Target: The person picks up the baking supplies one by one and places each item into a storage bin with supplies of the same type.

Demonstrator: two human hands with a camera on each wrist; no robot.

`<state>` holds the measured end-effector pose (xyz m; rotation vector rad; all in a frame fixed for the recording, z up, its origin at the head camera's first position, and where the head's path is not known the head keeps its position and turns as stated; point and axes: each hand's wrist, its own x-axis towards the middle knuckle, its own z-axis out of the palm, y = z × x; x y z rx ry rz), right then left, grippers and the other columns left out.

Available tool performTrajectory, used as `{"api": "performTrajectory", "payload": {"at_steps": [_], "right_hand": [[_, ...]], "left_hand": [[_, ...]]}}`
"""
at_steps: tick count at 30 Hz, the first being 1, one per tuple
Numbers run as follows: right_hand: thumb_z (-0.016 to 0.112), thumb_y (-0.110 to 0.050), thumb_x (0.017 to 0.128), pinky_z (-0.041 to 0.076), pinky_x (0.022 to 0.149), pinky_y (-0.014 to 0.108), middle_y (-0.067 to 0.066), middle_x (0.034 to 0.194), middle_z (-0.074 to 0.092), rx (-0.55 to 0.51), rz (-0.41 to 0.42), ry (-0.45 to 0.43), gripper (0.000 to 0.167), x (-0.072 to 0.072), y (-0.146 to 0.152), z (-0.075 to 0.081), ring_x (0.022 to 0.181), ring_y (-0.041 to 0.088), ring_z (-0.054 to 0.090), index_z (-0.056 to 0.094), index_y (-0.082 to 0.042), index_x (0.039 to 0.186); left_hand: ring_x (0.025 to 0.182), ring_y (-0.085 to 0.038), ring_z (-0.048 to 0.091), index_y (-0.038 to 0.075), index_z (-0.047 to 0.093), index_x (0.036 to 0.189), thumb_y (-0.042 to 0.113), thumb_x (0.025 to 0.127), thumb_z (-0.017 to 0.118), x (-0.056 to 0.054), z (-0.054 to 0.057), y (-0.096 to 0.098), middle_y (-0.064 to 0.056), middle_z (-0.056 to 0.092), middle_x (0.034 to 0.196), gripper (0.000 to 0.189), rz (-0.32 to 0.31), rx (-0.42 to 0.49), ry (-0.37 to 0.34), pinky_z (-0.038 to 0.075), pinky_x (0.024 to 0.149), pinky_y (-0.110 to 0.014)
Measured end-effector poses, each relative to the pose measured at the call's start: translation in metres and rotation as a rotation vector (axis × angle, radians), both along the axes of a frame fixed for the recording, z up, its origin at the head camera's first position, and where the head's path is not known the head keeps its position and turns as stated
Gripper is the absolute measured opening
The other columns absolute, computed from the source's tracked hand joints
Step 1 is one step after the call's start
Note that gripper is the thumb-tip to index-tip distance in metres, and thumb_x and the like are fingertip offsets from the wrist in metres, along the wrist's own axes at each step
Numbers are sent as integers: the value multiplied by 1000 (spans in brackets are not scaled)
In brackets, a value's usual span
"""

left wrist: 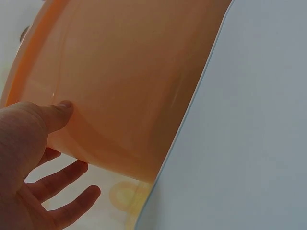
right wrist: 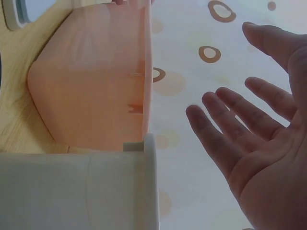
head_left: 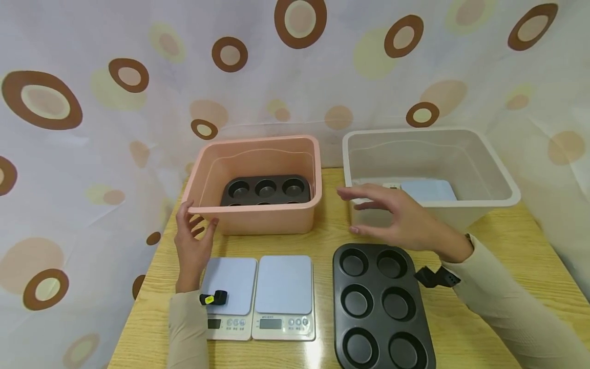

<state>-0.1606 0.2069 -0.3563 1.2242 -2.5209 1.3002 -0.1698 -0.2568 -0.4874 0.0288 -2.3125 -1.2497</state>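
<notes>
My left hand (head_left: 193, 251) is at the front left corner of a pink plastic bin (head_left: 262, 220). In the left wrist view its thumb (left wrist: 60, 115) lies on the bin's wall, with the other fingers round the corner. Inside that bin sits a dark muffin pan (head_left: 266, 189). My right hand (head_left: 396, 215), holding nothing, hovers in front of the left end of a whitish plastic bin (head_left: 479, 204). Its fingers (right wrist: 216, 139) are spread and apart from the bin in the right wrist view. A pale flat object (head_left: 428, 190) lies in this bin.
Two white kitchen scales (head_left: 230, 287) stand side by side on the wooden table (head_left: 152, 328), partly behind my left wrist. A second muffin pan (head_left: 375, 307) lies at the front, right of them. A patterned curtain (head_left: 276, 82) hangs behind the bins.
</notes>
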Motion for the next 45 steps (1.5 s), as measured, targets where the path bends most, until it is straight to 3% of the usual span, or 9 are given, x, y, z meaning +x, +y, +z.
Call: {"api": "performTrajectory", "payload": {"at_steps": [6,12,16,24,29,34,38,45], "right_hand": [[92,5,82,65,87,24,3,142,73,-41,-45,76,78,16,12,-10,121,2,70,62,-8,153],[90,15,76,63,85,20,-8,123,76,-132,-80,81,78,29,27,-17,115,2,71,67,-5,147],[88,18,76,63,84,20,-11,119,77,-163,-97,68,72,35,36,-22,110,5,74,70,-5,142],[85,20,78,62,80,18,-14,114,79,-182,-143,17,60,42,51,-39,102,3,75,76,-5,132],[82,19,81,61,78,17,-12,106,79,-190,-193,-17,58,53,58,-53,96,2,74,76,-11,130],[80,17,86,61,80,17,-12,105,79,-157,-236,-79,53,64,70,-64,96,2,73,76,-10,131],[79,16,89,60,82,15,-8,105,79,-134,-291,-129,51,70,81,-66,96,3,73,74,-7,134],[77,15,91,59,83,15,-4,105,77,-115,-350,-166,53,79,101,-67,96,5,73,71,-7,138]], "left_hand": [[132,-47,68,24,37,164,10,101,79,-1,-2,1,-20,55,161,77,-1,10,-5,57,102,-64],[133,-46,68,25,37,165,11,101,78,-2,-2,2,-19,55,162,77,-4,7,-13,57,103,-63],[133,-46,68,24,37,164,10,101,78,-2,-1,3,-20,55,161,77,-2,10,-15,57,103,-64],[132,-45,69,24,37,165,10,101,79,-3,0,3,-19,57,160,77,-1,7,-3,57,101,-61],[132,-44,69,23,37,165,11,101,79,3,-3,0,-19,57,161,77,27,1,-12,57,99,-55],[133,-46,68,22,36,165,9,101,79,9,-5,0,-20,53,163,78,30,-10,-33,57,101,-59],[134,-45,68,22,35,166,9,101,78,9,-6,0,-20,52,164,79,21,-15,-32,57,101,-61],[132,-43,70,23,37,165,11,101,79,1,-4,1,-18,56,161,78,24,-17,-11,57,100,-46]]}}
